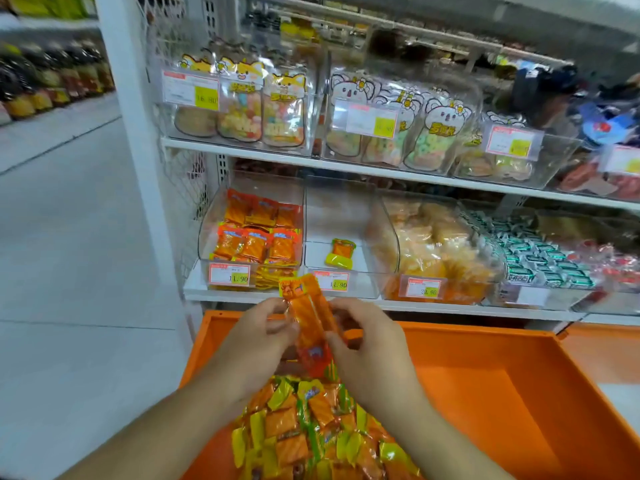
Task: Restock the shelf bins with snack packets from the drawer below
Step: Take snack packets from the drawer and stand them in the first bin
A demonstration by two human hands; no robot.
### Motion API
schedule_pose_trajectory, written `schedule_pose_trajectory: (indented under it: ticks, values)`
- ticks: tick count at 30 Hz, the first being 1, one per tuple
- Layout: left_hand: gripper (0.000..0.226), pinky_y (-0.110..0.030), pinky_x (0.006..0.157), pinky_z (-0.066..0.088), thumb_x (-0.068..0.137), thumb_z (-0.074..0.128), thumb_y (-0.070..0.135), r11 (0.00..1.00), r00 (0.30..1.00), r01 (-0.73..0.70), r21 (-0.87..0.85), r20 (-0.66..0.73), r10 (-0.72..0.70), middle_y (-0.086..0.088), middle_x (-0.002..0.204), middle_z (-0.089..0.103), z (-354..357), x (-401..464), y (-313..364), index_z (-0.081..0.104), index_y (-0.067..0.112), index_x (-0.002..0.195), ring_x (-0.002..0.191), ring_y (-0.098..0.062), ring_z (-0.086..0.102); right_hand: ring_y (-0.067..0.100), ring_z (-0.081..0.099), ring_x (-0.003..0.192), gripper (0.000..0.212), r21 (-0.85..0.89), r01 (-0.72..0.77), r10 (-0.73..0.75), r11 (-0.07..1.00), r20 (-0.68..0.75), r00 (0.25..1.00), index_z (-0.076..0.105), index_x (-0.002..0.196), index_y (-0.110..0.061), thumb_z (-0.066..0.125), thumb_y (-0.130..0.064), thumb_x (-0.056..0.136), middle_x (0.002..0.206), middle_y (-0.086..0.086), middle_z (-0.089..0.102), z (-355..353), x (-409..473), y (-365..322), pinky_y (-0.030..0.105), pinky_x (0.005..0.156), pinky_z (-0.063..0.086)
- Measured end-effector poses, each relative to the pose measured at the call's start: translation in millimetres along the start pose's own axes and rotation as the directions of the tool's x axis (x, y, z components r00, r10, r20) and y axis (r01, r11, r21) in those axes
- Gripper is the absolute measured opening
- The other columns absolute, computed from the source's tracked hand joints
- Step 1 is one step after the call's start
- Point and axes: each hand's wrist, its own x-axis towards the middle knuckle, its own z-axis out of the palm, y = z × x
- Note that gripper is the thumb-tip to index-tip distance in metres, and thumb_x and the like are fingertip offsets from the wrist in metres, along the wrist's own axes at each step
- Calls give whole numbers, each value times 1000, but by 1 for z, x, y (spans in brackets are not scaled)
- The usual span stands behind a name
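Above the open orange drawer (485, 393), my left hand (263, 344) and right hand (367, 344) both pinch a long orange plastic snack packet (309, 320), its long axis near upright, yellow end tilted toward the nearly empty clear plastic shelf bin (341, 216).

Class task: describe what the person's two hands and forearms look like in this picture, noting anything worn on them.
Both the left hand and the right hand are bare: no gloves, rings, watch or bracelet show. Both forearms are uncovered as far as the frame reaches, with no sleeve in view.
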Motion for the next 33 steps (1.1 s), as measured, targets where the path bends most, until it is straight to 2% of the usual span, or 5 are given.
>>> schedule_pose_trajectory:
  ticks: [6,12,19,24,33]
  values:
    - [22,-57,91,59,95,69,14,985,996,11,-174,92,5,-12,107,77,-8,-2,17,75,21,115,96,-40,75,6,56,121,54,139,15,-43,990,204,978,56,146,-41,67,-36,93,132,-21,60,-2,6,-4,26,99,50]
    - [13,-45,69,63,96,71,17,995,999,-33,-90,-22,31,-13,96,79,-8,12,20,74,20,107,85,-35,78,10,61,108,46,258,-65,29,964,141,990,70,128,-41,72,-9,95,116,-16,63,0,23,3,23,84,51]
    - [13,-43,70,62,97,69,19,990,1000,-26,-142,-15,25,-8,98,78,-10,17,24,73,20,109,88,-26,77,8,71,97,32,521,-373,203,768,354,913,67,116,-24,82,-21,89,103,-10,73,-3,43,6,23,78,56]
    - [16,-37,82,59,99,65,19,994,999,-23,-109,21,26,2,104,79,-10,13,26,72,23,113,94,-16,75,10,69,82,30,459,-279,183,844,243,953,69,102,-24,85,-6,83,89,-7,73,-1,46,7,29,73,59]
    - [26,-42,79,59,76,87,16,991,977,74,-107,206,-50,-14,99,75,-38,14,41,80,14,101,94,-28,72,26,68,73,37,816,-365,253,449,276,927,68,118,-9,78,-12,82,86,15,73,-20,49,0,40,65,60]
